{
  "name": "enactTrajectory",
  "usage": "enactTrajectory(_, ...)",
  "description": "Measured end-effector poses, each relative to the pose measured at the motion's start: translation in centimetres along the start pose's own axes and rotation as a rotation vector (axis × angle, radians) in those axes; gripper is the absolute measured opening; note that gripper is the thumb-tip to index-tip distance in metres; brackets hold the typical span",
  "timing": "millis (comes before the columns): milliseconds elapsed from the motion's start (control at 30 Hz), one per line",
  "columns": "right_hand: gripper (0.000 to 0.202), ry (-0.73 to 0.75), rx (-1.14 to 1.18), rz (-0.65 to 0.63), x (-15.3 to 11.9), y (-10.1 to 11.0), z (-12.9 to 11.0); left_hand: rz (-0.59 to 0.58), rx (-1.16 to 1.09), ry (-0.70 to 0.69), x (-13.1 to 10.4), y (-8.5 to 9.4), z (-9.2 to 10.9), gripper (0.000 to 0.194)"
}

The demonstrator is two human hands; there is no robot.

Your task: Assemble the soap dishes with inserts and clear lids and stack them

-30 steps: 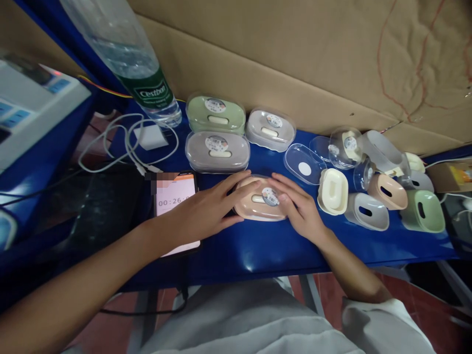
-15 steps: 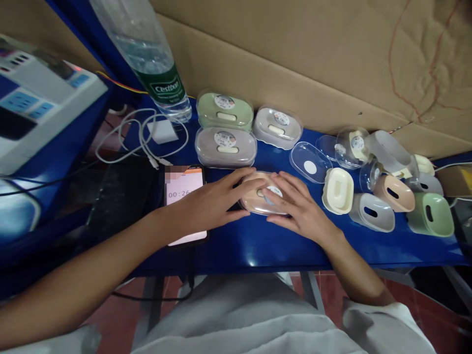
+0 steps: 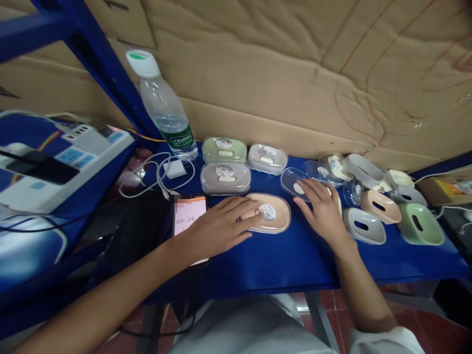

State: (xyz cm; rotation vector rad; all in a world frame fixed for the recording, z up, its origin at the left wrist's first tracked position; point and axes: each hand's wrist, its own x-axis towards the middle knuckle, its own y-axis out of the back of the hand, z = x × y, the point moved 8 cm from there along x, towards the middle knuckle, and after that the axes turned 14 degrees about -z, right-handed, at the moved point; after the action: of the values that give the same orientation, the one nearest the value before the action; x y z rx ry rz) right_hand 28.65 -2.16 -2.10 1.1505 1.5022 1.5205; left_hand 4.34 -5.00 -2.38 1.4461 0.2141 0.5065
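Note:
A peach oval box (image 3: pixel 278 216) with a clear lid and a round sticker lies on the blue table. My left hand (image 3: pixel 224 223) rests over its left end, fingers spread. My right hand (image 3: pixel 321 209) is off the box, fingers apart, over a cream piece and the edge of a clear oval lid (image 3: pixel 289 181). The hand hides most of the cream piece, and contact is unclear. Behind the peach box sit lidded boxes: a green one (image 3: pixel 210 150), a grey one (image 3: pixel 217 184) and another grey one (image 3: pixel 276 164).
Open shells stand at the right: grey (image 3: pixel 376 235), peach (image 3: pixel 393 211) and green (image 3: pixel 433 231), with clear lids behind. A phone (image 3: pixel 180 212), white cable, charger (image 3: pixel 175 169), water bottle (image 3: pixel 167 108) and power strip (image 3: pixel 73 162) are on the left.
My right hand has left the peach box and moved right, over the cream piece. My left hand stays on the box. The view has tilted up, showing the bottle's cap.

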Motion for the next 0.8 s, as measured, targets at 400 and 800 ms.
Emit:
enactTrajectory(400,0.031,-0.217,0.847,0.554,-4.2,5.7,6.0,-0.122,0.291,0.153,6.2,1.4,0.0,0.017)
enactTrajectory(800,0.015,-0.036,0.556,0.276,-13.8,1.3,-2.3,-0.073,-0.006,-0.009,6.3,0.8,4.9,0.041)
